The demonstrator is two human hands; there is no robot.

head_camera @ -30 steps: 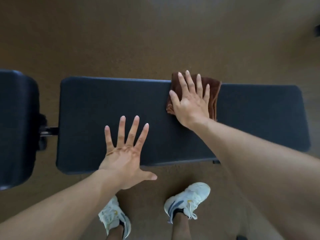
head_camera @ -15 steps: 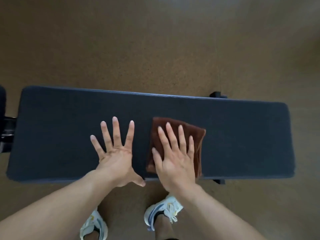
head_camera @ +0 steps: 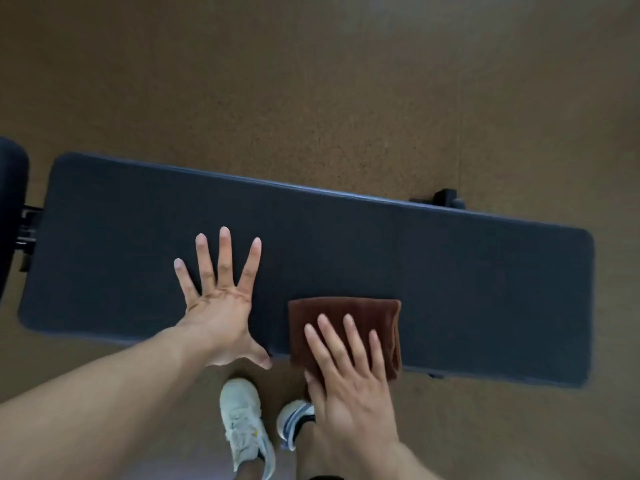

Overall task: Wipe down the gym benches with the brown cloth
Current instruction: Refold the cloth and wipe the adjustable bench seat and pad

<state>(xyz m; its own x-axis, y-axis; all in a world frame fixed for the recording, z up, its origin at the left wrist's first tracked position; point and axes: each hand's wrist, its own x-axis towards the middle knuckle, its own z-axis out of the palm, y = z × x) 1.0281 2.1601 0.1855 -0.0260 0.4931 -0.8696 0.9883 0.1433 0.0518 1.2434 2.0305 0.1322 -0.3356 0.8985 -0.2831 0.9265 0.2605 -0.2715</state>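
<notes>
A long dark padded gym bench (head_camera: 450,271) runs across the view from left to right. The folded brown cloth (head_camera: 346,311) lies at the bench's near edge, right of centre. My right hand (head_camera: 346,379) lies flat on the cloth with straight fingers, its palm hanging over the near edge. My left hand (head_camera: 221,299) is spread flat on the bench pad to the left of the cloth, fingers splayed and not touching the cloth.
A second dark pad (head_camera: 10,209) sits at the far left, joined by a metal bracket (head_camera: 29,223). A black bench foot (head_camera: 446,197) shows behind the pad. Brown speckled floor surrounds the bench. My white sneakers (head_camera: 246,424) stand below the near edge.
My right hand has dragged the cloth from the bench's far edge back to the near edge. The left hand stays flat on the pad. The view has shifted a little.
</notes>
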